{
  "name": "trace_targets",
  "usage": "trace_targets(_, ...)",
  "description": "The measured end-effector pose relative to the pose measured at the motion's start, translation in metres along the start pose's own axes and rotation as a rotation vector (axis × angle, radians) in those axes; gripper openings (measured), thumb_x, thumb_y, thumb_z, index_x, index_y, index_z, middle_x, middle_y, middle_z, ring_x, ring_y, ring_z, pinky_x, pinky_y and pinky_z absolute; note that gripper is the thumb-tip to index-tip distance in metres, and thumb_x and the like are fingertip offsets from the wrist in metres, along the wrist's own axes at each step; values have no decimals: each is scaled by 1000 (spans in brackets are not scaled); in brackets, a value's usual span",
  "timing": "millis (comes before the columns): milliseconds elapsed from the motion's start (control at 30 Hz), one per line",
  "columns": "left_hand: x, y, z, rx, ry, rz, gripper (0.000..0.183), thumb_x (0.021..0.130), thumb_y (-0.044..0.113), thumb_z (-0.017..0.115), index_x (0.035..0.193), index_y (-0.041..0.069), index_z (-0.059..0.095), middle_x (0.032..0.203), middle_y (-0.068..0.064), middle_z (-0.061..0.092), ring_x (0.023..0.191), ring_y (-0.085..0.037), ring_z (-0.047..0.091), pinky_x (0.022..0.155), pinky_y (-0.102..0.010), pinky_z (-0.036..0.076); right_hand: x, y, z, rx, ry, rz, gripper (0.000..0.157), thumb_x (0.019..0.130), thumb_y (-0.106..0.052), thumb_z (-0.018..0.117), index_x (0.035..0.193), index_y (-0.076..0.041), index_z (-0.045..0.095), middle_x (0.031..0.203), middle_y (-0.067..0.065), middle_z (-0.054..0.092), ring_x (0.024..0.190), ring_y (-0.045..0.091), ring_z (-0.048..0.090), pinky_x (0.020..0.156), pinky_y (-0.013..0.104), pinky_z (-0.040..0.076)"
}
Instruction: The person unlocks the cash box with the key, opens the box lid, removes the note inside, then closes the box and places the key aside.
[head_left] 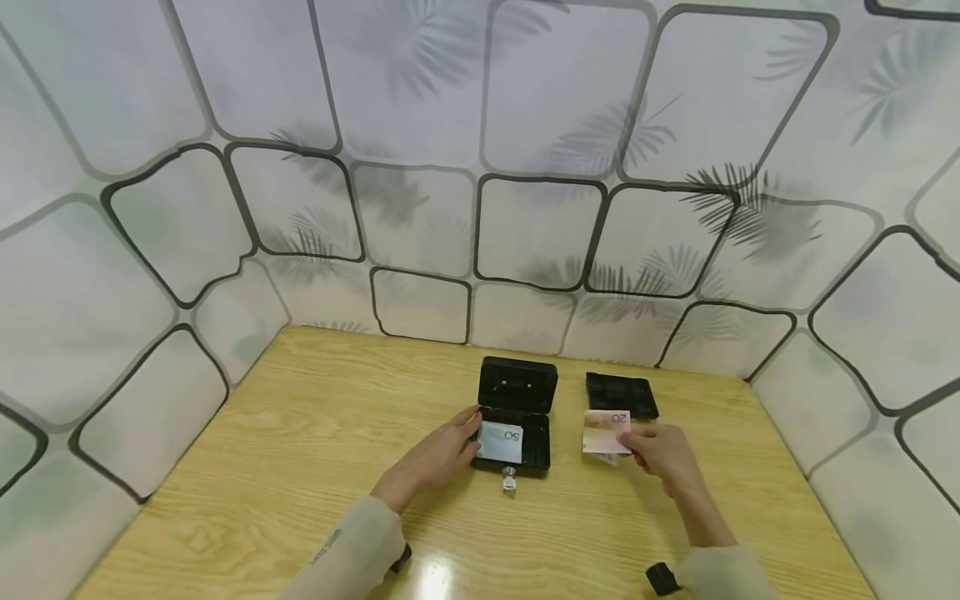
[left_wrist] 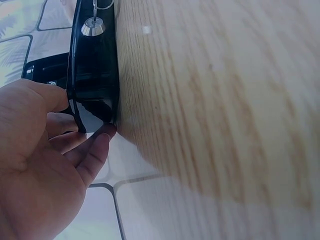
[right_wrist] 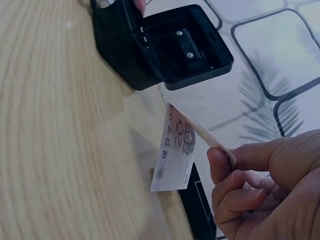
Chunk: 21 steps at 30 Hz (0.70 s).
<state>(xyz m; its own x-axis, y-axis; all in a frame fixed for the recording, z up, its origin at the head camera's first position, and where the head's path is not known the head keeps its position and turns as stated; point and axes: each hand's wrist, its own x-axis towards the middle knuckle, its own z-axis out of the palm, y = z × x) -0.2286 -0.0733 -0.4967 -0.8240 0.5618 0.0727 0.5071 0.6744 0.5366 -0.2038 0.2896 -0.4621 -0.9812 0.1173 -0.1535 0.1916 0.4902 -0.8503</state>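
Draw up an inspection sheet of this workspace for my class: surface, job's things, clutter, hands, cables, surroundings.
Surface: wood-grained table, with a bright reflection near the front.
Job's things: black box, lid raised; silver lock at its front with a key in it; bluish note marked 50 inside; pinkish note marked 20 outside, folded or doubled, cannot tell which.
Clutter: black tray right of the box.
Hands: left hand grips the box's left side; right hand pinches the 20 note.
Cables: nothing seen.
Surroundings: pale wall covering, dark outlines and leaf patterns.
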Motion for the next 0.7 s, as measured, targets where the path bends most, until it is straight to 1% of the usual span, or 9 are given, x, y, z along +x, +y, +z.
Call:
trace_targets(100, 0, 0, 0, 0, -1, 1, 51, 108, 14, 52, 150, -13, 42, 163, -23, 32, 145, -38, 41, 115, -49, 40, 4, 2, 7, 1, -15, -3, 35, 97, -12, 69, 65, -2, 61, 54, -1, 47, 51, 10, 38, 47, 22, 31)
trace_targets(200, 0, 0, -1, -3, -1, -2, 51, 109, 15, 52, 151, -12, 42, 163, -23, 32, 145, -38, 40, 115, -49, 39, 7, 3, 13, 1, -22, -5, 38, 96, -11, 69, 62, -2, 58, 53, -1, 46, 50, 9, 37, 47, 21, 31)
trace_targets(333, 0, 0, 0, -3, -4, -7, 51, 109, 14, 52, 151, -12, 42, 164, -23, 31, 145, -38, 40, 115, -49, 40, 8, 3, 20, 15, -16, -6, 32, 96, -9, 70, 66, 2, 63, 53, 0, 49, 50, 9, 38, 47, 21, 32)
trace_targets(467, -1, 1, 0, -5, -9, -18, 51, 109, 15, 52, 151, -12, 41, 164, -22, 31, 146, -37, 40, 115, -49, 40, 9, 2, 26, 18, -12, -8, 29, 96, -7, 70, 69, 4, 67, 53, 1, 49, 49, 9, 37, 47, 21, 32)
trace_targets(600, -1, 1, 0, 0, -7, -17, 51, 109, 14, 53, 151, -12, 42, 164, -22, 31, 145, -38, 41, 114, -49, 40, 10, 2, 32, 17, -11, -8, 32, 95, -7, 71, 66, 3, 64, 51, 1, 47, 48, 9, 35, 46, 22, 30)
trace_targets(700, -1, 1, -1, 6, -3, -6, 50, 109, 13, 53, 150, -13, 42, 163, -24, 32, 145, -38, 41, 114, -49, 41, 12, 3, 36, 4, -8, -11, 33, 95, -7, 71, 65, 3, 62, 50, 1, 47, 48, 10, 35, 47, 23, 31)
